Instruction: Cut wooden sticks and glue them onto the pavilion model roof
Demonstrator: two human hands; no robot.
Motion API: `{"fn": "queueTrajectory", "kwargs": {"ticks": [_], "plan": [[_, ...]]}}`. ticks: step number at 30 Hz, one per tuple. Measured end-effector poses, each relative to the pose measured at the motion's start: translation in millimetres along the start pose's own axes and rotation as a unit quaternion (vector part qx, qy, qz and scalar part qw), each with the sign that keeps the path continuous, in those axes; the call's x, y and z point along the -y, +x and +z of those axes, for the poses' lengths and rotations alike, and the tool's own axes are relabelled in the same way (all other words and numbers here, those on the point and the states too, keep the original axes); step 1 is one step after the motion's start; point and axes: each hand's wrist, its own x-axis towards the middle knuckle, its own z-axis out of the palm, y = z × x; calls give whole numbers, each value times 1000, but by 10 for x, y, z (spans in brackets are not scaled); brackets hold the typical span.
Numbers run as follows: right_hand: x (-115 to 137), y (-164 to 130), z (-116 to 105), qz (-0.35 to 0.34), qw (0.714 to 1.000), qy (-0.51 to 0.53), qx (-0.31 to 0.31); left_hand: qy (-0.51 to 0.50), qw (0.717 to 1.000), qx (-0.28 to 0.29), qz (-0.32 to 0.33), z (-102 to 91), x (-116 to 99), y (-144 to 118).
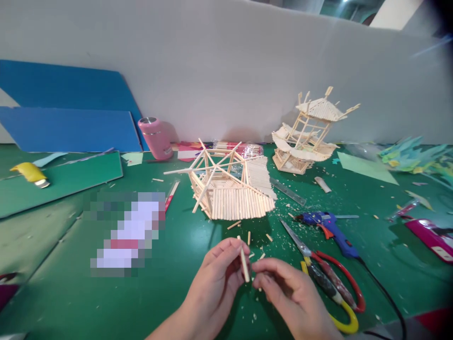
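My left hand [221, 271] is closed in a pinch around a short wooden stick [244, 267], held tilted over the table. Close beside its lower end, my right hand [292, 293] has its thumb and forefinger drawn together; what they hold, if anything, is too small to make out. Beyond both hands stands a model pavilion frame [212, 177] made of wooden sticks. Rows of sticks cover its front and right roof panels [242, 204], while bare rafters cross on the left. Cut stick pieces [234, 225] lie between the model and my hands.
Scissors [313, 257] and a blue glue gun [327, 226] with a black cord lie at the right. Behind them stands a taller stick pavilion [311, 137]. A clear ruler [288, 191], a pink tumbler [156, 139] and a yellow cutter [31, 174] also occupy the green table [170, 288].
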Motion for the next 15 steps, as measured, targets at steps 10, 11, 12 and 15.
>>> {"fn": "queueTrajectory", "kwargs": {"ticks": [10, 11, 12, 15], "plan": [[-607, 118, -1716, 1, 835, -466, -294, 108, 994, 0, -17, -168, 53, 10], [-656, 154, -1786, 8, 836, -471, -281, 96, 995, -7, -18, -182, 65, 19], [-700, 194, -1826, 15, 839, -475, -267, 84, 996, -15, -17, -194, 75, 23], [-792, 329, -1838, 40, 850, -472, -230, 67, 997, -32, -11, -218, 85, 10]]}}
